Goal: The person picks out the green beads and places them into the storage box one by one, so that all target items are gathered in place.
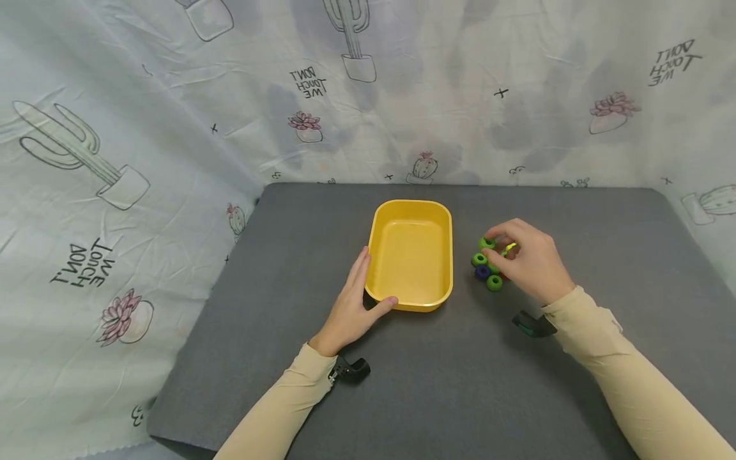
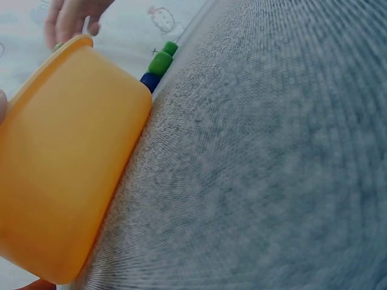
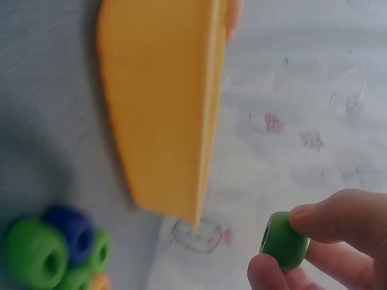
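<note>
My right hand (image 1: 531, 259) pinches a green bead (image 3: 284, 240) between thumb and fingertips, held above the table to the right of a yellow tray (image 1: 409, 204). Below that hand lies a small cluster of beads: several green ones (image 1: 494, 283), a dark blue one (image 1: 482, 273), and bits of yellow and red partly hidden by the hand. On the tray's near left corner rests my left hand (image 1: 351, 312), its extended fingers along the left side and its thumb at the near rim. No beads show inside the tray.
A dark grey table (image 1: 402, 383) carries the tray and beads. Behind it and at the sides hangs a pale cloth (image 1: 460, 96) printed with cacti and lettering. Each wrist wears a black camera mount (image 1: 352, 370).
</note>
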The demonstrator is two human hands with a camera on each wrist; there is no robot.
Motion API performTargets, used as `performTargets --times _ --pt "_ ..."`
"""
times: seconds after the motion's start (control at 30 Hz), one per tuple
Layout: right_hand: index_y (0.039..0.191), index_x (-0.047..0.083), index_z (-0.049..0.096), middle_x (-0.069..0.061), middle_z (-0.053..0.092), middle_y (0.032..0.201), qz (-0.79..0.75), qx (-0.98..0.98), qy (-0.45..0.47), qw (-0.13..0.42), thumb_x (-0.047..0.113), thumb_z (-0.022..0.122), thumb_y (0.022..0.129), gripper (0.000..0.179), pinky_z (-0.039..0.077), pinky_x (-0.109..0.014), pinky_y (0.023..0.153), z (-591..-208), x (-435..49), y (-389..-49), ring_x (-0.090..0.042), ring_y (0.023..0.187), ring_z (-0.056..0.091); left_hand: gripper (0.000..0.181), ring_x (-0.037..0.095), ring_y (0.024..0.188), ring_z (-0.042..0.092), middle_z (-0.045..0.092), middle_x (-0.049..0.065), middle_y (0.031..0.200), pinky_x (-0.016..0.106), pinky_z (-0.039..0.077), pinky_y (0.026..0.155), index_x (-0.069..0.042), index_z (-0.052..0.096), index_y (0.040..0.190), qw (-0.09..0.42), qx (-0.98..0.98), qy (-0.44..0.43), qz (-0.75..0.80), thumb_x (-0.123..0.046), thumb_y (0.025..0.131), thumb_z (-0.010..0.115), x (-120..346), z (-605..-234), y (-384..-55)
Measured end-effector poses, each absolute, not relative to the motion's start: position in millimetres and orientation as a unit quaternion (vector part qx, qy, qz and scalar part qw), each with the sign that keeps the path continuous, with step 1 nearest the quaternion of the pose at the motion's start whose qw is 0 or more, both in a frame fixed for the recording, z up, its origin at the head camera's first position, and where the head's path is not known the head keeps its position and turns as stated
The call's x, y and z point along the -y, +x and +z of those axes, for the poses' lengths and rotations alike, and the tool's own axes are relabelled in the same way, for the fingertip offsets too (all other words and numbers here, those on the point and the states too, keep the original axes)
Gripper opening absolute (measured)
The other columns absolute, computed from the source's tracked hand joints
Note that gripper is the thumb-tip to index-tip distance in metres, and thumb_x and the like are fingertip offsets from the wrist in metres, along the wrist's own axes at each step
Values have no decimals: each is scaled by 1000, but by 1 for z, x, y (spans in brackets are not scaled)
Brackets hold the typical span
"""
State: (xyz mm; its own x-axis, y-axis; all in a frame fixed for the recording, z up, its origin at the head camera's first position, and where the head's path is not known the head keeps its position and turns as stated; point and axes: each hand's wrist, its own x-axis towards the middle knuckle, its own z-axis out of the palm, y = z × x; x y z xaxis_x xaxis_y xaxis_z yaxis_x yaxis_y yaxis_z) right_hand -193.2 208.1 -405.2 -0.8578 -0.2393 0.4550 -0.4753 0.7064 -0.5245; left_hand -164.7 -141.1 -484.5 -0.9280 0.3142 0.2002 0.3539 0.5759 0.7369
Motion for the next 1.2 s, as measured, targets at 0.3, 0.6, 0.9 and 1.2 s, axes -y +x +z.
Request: performTargets --times 0.3,0.6,0.9,1.2 --pt "107 8 74 -7 70 101 370 890 222 147 9 79 92 16 58 -34 70 -387 -160 -218 -21 80 68 104 14 161 13 5 3 177 52 25 127 -10 11 168 24 888 -189 -419 -50 96 73 141 -484 -164" --pt "108 4 74 -13 71 107 403 880 221 120 11 80 93 18 61 -46 76 -382 -116 -246 -29 88 73 103 14 161 13 5 2 177 52 25 127 -16 8 169 22 889 -188 -417 -55 96 71 142 -486 -165" --pt "116 5 72 -13 70 116 420 889 177 56 15 76 97 22 60 -44 87 -392 -81 -272 -31 98 70 103 15 162 13 5 1 177 53 25 127 -12 10 169 19 889 -186 -418 -53 96 71 144 -485 -165" --pt "119 4 71 -16 69 120 396 907 142 7 15 75 98 25 56 -44 95 -405 -58 -293 -32 105 65 103 17 162 14 5 3 177 53 26 127 -12 10 169 21 889 -194 -415 -59 97 68 145 -486 -165"
